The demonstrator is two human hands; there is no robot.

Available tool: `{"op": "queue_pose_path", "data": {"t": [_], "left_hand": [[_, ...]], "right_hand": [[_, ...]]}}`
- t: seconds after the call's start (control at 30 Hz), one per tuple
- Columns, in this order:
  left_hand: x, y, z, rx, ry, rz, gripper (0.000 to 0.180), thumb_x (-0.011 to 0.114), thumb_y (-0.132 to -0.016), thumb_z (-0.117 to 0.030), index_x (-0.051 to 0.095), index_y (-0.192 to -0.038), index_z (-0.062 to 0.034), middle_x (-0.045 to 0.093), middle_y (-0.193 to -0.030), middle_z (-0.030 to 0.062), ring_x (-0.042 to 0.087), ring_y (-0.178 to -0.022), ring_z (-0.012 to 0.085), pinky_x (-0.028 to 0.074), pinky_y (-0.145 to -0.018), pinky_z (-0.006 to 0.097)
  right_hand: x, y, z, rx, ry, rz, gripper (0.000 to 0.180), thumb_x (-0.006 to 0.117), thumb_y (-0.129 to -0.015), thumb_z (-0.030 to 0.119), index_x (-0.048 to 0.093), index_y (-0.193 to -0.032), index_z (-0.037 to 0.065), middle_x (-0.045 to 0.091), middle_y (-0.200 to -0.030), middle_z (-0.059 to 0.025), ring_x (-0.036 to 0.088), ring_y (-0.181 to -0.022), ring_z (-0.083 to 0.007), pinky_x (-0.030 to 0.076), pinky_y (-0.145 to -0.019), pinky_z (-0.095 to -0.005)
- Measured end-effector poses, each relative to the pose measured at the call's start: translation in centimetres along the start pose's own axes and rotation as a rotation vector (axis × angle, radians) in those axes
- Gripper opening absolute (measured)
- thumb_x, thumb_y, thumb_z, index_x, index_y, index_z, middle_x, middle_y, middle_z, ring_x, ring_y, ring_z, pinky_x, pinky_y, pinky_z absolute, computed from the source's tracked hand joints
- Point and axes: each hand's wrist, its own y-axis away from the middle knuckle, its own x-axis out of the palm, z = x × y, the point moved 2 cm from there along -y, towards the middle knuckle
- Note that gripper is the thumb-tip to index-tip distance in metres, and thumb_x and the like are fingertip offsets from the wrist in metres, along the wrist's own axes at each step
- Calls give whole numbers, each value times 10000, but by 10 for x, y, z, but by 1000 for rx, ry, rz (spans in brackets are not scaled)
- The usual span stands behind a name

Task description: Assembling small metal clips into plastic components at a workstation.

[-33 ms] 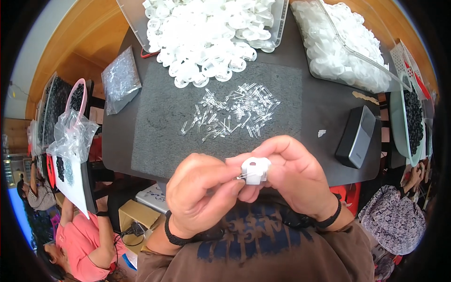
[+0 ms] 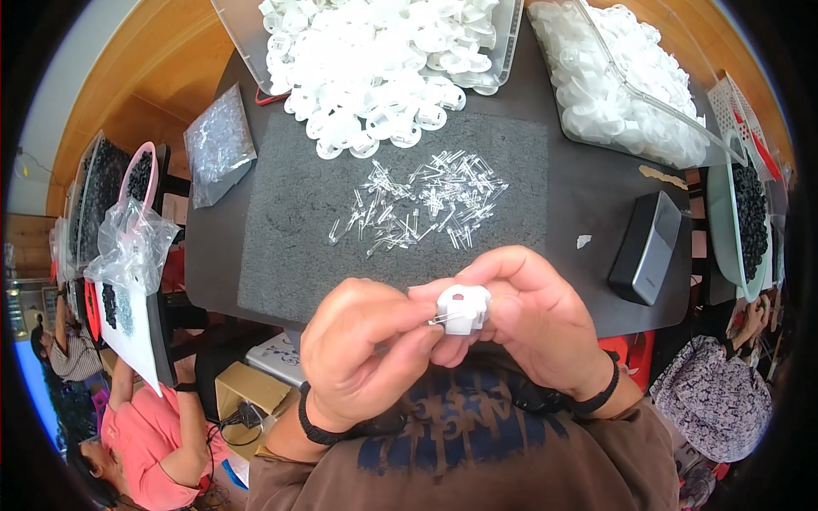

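Left hand (image 2: 362, 353) is pinching a thin clear pin against the white plastic housing (image 2: 463, 308), which is sitting at picture centre-low. Right hand (image 2: 532, 319) is gripping that housing from 3 o'clock. Loose clear pins (image 2: 426, 204) are lying on the grey mat (image 2: 290, 230) at 12 o'clock of the hands.

A grey mat (image 2: 290, 247) covers the dark table (image 2: 588, 213), strewn with small clear pins (image 2: 426, 204). Behind it a heap of white plastic parts (image 2: 375, 77) spills from a clear tray (image 2: 243, 43). A black box (image 2: 645, 247) lies right, a clear bag (image 2: 219, 145) left.
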Motion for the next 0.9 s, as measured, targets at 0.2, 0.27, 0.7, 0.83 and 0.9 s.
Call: {"op": "queue_pose_path", "data": {"t": [0.2, 0.27, 0.7, 0.83, 0.9], "left_hand": [[-1, -1, -2, 127, -80, 52, 313, 770, -669, 3, 659, -958, -42, 611, -745, 55, 563, -597, 185, 421, -515, 287], [-1, -1, -3, 148, -97, 46, 320, 774, -662, -1, 655, -956, -44, 607, -738, 49, 561, -589, 184, 416, -507, 289], [-1, -1, -4, 157, -104, 40, 241, 757, -692, -21, 649, -907, -40, 607, -707, 43, 551, -546, 178, 406, -494, 293], [0, 2, -4, 100, -70, 25, 198, 740, -714, -16, 651, -890, -36, 605, -694, 45, 548, -542, 180, 404, -492, 290], [1, 4, -3, 87, -51, 8, 160, 729, -731, -10, 655, -872, -29, 604, -695, 55, 544, -544, 180, 398, -484, 285]], "right_hand": [[-1, 1, 0, -15, -22, 51, 298, 447, -1006, 161, 397, -1259, 12, 511, -1304, -203, 590, -1007, -162, 506, -882, -323], [0, 1, 1, -48, 49, 56, 305, 445, -1007, 162, 384, -1264, 10, 513, -1295, -203, 583, -1022, -162, 504, -882, -327], [-1, 2, -3, -184, 110, 67, 277, 431, -999, 86, 376, -1257, 1, 490, -1302, -180, 566, -1050, -152, 482, -912, -318], [3, 3, -5, -263, 142, 65, 277, 440, -984, 40, 375, -1249, -12, 484, -1301, -194, 554, -1100, -168, 470, -944, -321], [3, 3, -7, -284, 153, 43, 279, 446, -978, 24, 376, -1245, -16, 481, -1300, -202, 549, -1118, -175, 466, -955, -324]]}}
